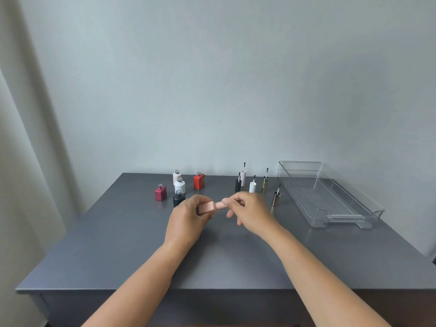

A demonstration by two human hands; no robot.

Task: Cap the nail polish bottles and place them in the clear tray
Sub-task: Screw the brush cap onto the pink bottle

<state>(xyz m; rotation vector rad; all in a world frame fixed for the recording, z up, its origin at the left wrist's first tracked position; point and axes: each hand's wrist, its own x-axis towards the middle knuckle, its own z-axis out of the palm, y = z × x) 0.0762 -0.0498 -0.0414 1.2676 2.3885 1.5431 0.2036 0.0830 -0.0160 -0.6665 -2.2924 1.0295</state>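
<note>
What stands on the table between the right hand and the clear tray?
In the head view, one dark metallic cap, brush pointing up, stands between the right hand and the clear tray; otherwise that stretch of table is bare.

Soft, even, fairly bright light with a cool grey cast and no clear direction. The wall [212, 79] dims toward the upper right. Only a faint, diffuse shadow lies on the desk [118, 256] under the hands. Pale glints line the tray [354, 187] rims. The right hand [250, 213] fingers look slightly blurred. The wide lens splays the desk edges outward.
</note>
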